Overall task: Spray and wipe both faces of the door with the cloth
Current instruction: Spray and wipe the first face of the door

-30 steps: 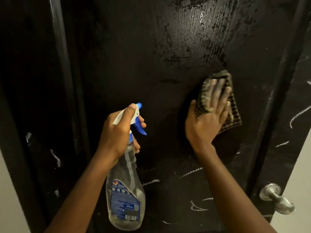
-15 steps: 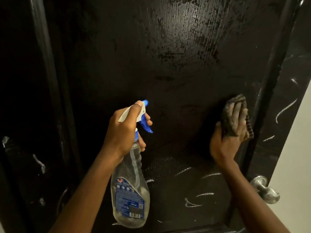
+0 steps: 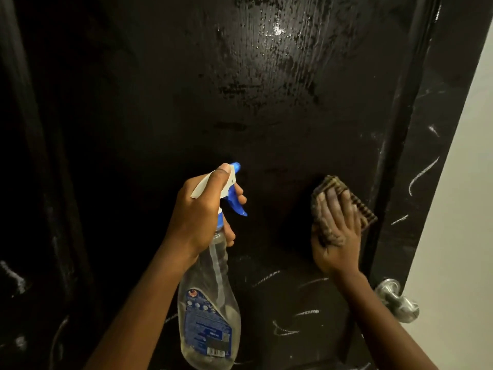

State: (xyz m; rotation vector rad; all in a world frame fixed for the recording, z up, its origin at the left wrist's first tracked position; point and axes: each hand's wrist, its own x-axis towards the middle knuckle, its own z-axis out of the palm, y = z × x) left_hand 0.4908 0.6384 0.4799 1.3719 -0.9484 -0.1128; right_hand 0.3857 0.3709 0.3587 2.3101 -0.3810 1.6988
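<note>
While straight fingers (image 3: pixel 336 202) of the right hand (image 3: pixel 334 236) press the cloth (image 3: pixel 330 183) on the door (image 3: pixel 160 102), the left hand (image 3: pixel 198 209) grips a spray bottle (image 3: pixel 210 316).
Wet sheen (image 3: pixel 274 36) lies above the fingers; white scribbles (image 3: pixel 286 331) below; a metal knob (image 3: pixel 397 303) lower right.

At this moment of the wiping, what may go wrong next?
1. The cloth under the right hand lies above the white scribbles, so they may be missed on the door.
2. The wet patch higher up may dry into streaks.
3. The left hand holds the spray bottle only at its neck, so it might slip.
</note>
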